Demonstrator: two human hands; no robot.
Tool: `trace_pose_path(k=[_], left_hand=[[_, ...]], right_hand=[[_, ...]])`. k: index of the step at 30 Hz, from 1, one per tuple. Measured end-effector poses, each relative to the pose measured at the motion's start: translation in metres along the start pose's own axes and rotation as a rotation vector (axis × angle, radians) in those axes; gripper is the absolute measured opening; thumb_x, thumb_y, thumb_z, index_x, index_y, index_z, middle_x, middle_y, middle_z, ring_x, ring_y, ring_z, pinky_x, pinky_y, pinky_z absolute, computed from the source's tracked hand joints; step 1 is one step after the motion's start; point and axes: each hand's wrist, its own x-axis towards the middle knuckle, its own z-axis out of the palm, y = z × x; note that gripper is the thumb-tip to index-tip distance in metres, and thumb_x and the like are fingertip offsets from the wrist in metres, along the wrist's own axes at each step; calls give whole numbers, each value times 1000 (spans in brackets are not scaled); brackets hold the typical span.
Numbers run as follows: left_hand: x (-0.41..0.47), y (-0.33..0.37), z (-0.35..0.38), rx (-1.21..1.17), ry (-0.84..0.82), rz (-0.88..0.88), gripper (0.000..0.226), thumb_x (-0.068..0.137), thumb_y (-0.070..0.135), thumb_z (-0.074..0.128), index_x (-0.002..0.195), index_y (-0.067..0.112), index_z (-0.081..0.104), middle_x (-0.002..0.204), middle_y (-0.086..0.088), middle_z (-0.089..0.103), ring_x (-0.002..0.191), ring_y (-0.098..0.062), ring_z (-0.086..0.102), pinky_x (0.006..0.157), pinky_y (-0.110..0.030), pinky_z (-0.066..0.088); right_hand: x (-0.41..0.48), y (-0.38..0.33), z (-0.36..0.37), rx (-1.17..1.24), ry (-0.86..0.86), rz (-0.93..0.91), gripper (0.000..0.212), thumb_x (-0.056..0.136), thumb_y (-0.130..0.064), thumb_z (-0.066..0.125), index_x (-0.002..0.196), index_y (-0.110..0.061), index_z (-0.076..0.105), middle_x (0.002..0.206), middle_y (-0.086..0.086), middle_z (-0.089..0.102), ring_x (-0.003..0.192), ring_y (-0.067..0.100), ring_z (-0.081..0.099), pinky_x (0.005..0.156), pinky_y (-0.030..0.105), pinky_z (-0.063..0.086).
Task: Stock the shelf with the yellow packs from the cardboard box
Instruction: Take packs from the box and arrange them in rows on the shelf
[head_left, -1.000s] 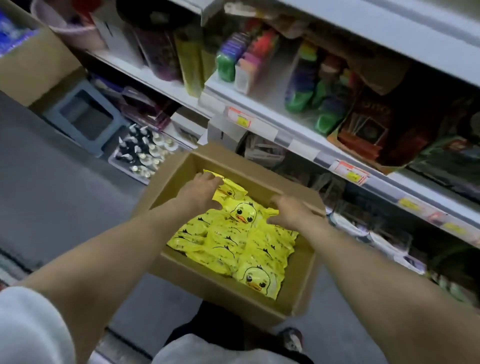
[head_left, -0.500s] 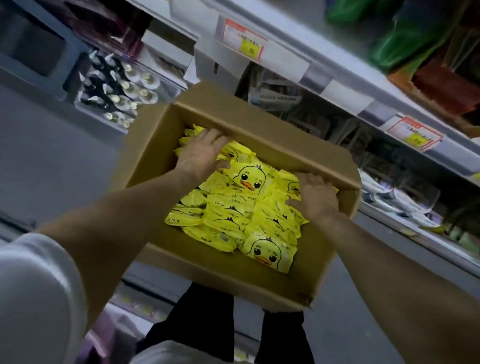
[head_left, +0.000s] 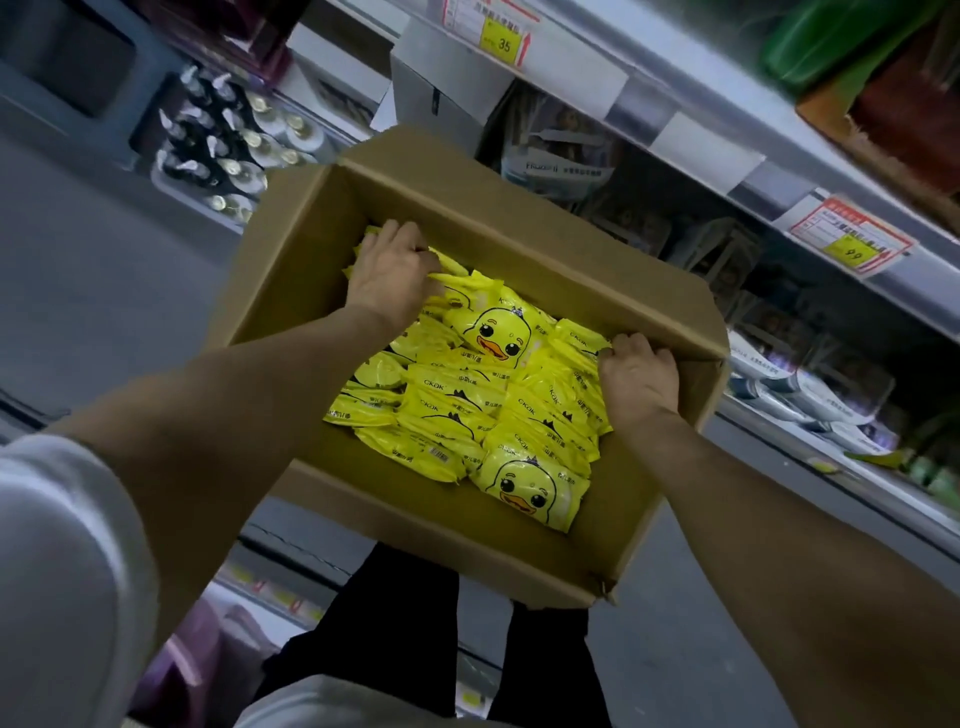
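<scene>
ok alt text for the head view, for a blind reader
Two bare hands reach into an open cardboard box of yellow packs printed with a cartoon duck: the left hand grips packs at the pile's far left, the right hand curls into its right edge. Shelves with price tags stand behind.

Dim shop aisle with a grey floor (head_left: 98, 291) and white shelving.
The shelf (head_left: 763, 187) edge carries red-and-yellow price tags (head_left: 852, 241). Low at the far left stand small capped bottles (head_left: 228, 150), possibly glue. The tiers beneath lie in shadow, crowded with blurred packaged goods.
</scene>
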Motion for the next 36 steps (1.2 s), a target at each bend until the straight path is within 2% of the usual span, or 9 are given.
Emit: trace_pose_path(k=[7,12,16,20,23,27,30,33,36], left_hand=[[-65,34,-20,-503,-123,-196,26,98,31,55,103,6,56,80,-11,55,75,-27,52,65,-35,43],[-113,104,-48,-587,-68,-264,44,102,32,46,131,-1,49,106,-19,56,96,-21,47,77,-29,33],[-140,178,-71,-658,-73,-258,63,95,48,54,143,8,43,145,-11,47,132,-27,43,102,-34,36],[-162,263,-103,-823,-183,-169,58,75,53,77,122,24,59,124,3,62,111,-18,58,91,-31,46],[-170,327,-127,-836,-221,-29,40,79,25,80,115,14,65,106,-5,73,92,-18,69,74,-25,54],[-185,408,-175,-737,-184,105,24,79,15,80,100,17,67,82,6,73,57,0,67,49,-13,50],[-188,460,-221,-589,-124,191,20,77,15,81,93,14,68,68,10,72,56,-2,67,50,-16,50],[-183,506,-264,-482,-84,268,33,74,18,83,102,12,68,90,-4,75,77,-18,72,70,-32,59],[-177,550,-294,-478,-54,332,33,74,15,83,103,16,66,85,0,71,64,-10,67,53,-24,53]], right_hand=[[-20,16,-25,617,-58,129,29,97,-29,58,117,-9,56,119,19,63,111,38,60,82,37,46],[-79,50,-27,1029,50,120,47,89,-47,66,117,-9,64,117,13,67,111,35,61,85,34,47],[-145,104,-25,1407,120,124,19,84,-33,77,93,-17,72,95,3,75,86,21,70,80,29,57],[-214,176,-17,1552,242,149,17,72,-26,87,79,-22,72,82,-2,75,77,16,70,72,28,57],[-263,233,-11,1604,343,149,25,69,-22,89,88,-20,72,82,-6,74,76,11,72,70,23,58],[-327,299,-9,1724,482,172,33,71,-13,87,100,-16,73,95,2,76,82,15,72,75,28,58],[-368,341,-20,1732,621,189,37,70,-5,85,105,-9,71,94,6,75,84,24,70,72,32,56],[-397,382,-31,1685,789,209,32,72,-4,83,99,-15,70,96,7,75,84,25,70,78,39,58],[-422,418,-43,1633,912,224,26,76,-10,80,97,-21,69,102,8,75,95,27,71,86,42,57]])
